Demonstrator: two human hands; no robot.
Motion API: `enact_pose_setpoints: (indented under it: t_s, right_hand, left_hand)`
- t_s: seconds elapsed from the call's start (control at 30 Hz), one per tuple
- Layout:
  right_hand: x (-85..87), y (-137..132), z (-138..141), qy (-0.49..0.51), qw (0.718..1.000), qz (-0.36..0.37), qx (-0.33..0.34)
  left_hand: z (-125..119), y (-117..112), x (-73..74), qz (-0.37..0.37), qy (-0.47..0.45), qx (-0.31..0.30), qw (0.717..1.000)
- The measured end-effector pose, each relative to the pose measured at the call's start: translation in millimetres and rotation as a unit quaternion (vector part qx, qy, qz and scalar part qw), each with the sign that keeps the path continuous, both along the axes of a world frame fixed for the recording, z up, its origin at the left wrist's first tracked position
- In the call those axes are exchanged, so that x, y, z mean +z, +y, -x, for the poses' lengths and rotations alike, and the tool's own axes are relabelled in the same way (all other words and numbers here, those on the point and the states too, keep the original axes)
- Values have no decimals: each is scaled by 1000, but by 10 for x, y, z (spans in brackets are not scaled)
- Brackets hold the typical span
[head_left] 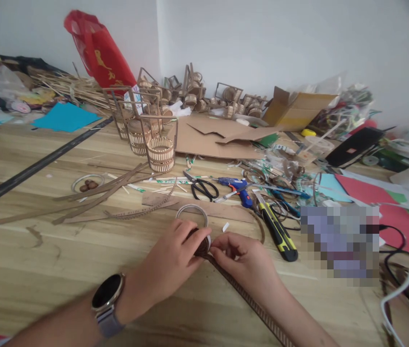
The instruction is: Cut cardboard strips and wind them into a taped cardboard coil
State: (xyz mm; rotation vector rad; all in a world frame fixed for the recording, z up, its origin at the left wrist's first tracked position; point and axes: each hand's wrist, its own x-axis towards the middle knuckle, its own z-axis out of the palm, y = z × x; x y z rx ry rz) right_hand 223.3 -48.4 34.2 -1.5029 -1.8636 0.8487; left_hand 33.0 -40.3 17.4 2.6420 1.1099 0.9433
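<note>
My left hand (pixel 170 262), with a watch on its wrist, is closed round a small roll of brown corrugated cardboard strip (pixel 201 246). My right hand (pixel 242 260) pinches the same strip right beside the roll. The strip's loose tail (pixel 251 303) runs down and to the right under my right forearm. A tape ring (pixel 192 212) lies flat on the wooden table (pixel 63 270) just behind my fingers.
Behind my hands lie black scissors (pixel 202 188), a blue glue gun (pixel 237 185) and a yellow-black utility knife (pixel 277 231). Small cardboard baskets (pixel 160 154), flat cardboard sheets (pixel 219 135), long brown strips (pixel 92 197), a red bag (pixel 99 50) and coloured paper (pixel 381 202) crowd the back and right.
</note>
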Motion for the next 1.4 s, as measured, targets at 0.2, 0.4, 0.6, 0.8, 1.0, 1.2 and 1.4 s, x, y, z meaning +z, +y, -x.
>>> enact_pose_setpoints:
  t_s: [0.2,0.4,0.6,0.8,1.0,1.2,1.4]
  right_hand:
    - [5,0,12,-16,1000,-3,10]
    - [0,3,14,-35,999,-13,21]
    - [3,-5,19,-45,998,-33,24]
    - [21,-12,28,-45,998,-43,29]
    - [16,-18,32,-57,997,-43,38]
    - [-30,-23,39,-62,995,-55,50]
    - [-41,-36,48,-86,992,-68,64]
  left_hand:
    - [3,-9,25,20,20,5,1000]
    - [1,-12,23,28,28,3,999]
    - [-4,-24,32,57,27,9,998]
    - [2,-31,50,76,36,10,996]
    - [-13,-45,78,69,61,7,996]
    - [-23,-68,89,70,80,0,994]
    - [-27,-50,77,91,95,2,991]
